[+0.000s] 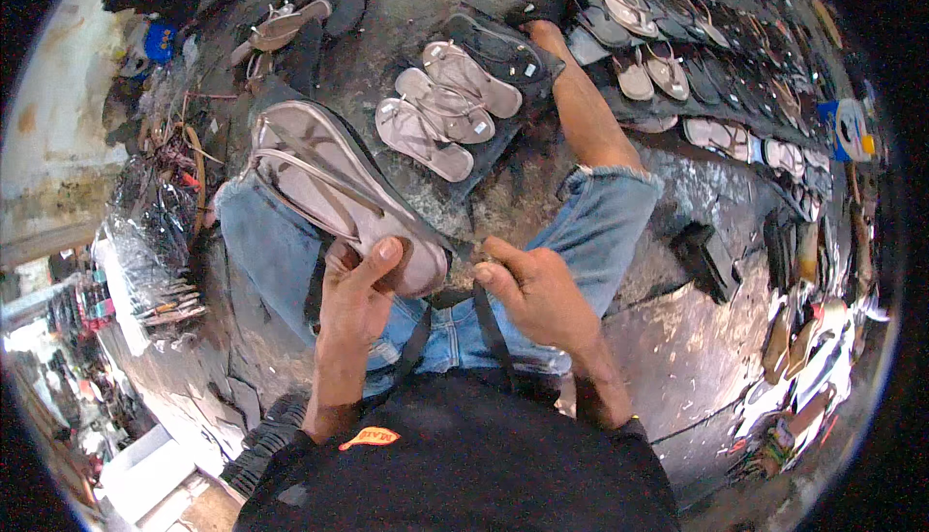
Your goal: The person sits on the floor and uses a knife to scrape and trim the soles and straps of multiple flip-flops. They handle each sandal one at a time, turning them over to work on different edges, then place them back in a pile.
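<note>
My left hand (353, 295) grips a large beige thong sandal (308, 192) near its toe end, with the thumb pressed on the insole and the fingers underneath. A dark outer layer shows along the sandal's far side. The sandal lies tilted over my left thigh, its heel pointing up and left. Just right of its toe, my right hand (537, 295) is closed with thumb and forefinger pinched together. Whatever is between those fingers is too small to make out. Below the right hand runs a dark strap (495, 334) over my jeans (455, 329).
Several beige sandals (450, 106) lie on a dark mat ahead of me. Rows of sandals (668, 73) line the right side. More sandals (290, 24) sit at the far left, near plastic-wrapped material (160, 213). A black block-like object (706, 261) stands at right.
</note>
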A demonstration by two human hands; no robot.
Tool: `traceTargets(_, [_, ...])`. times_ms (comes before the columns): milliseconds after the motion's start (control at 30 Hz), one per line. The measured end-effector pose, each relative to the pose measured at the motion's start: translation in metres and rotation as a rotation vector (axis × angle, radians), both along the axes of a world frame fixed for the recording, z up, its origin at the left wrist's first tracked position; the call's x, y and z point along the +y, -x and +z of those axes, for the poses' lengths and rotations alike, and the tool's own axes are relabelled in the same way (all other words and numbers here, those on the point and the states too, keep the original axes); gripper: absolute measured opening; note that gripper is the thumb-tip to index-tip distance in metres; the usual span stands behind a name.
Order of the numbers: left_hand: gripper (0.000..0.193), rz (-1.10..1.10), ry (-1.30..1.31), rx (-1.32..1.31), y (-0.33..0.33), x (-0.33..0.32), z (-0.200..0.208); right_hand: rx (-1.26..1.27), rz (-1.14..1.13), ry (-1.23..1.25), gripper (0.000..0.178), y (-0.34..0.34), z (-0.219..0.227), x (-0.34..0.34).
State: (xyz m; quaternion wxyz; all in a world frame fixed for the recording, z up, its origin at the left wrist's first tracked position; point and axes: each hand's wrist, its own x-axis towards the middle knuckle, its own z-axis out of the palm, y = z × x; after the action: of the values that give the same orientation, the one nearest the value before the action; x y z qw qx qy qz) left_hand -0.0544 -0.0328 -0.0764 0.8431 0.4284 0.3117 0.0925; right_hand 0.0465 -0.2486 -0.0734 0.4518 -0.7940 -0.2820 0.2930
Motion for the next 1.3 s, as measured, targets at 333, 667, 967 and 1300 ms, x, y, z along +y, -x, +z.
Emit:
traceTargets(333, [0.020, 0.265, -0.061, 0.053, -0.008, 0.003, 0.012, 0.157, -0.258, -0.286, 0.024, 0.019, -0.031, 0.041])
traceTargets(667, [0.027, 0.201, -0.141, 0.187, -0.020, -0.010, 0.034, -0.257, -0.277, -0.083, 0.025, 0.002, -0.057, 0.084])
traceTargets(967, [0.032, 0.131, -0.178, 0.289, 0.027, 0.002, -0.004, -0.401, -0.460, -0.289, 0.045, -0.148, -0.074, 0.141])
traceTargets(1300, [0.039, -0.019, 0.003, 0.001, -0.048, 0.016, 0.057, 0.197, -0.432, -0.443, 0.033, -0.034, 0.001, 0.083])
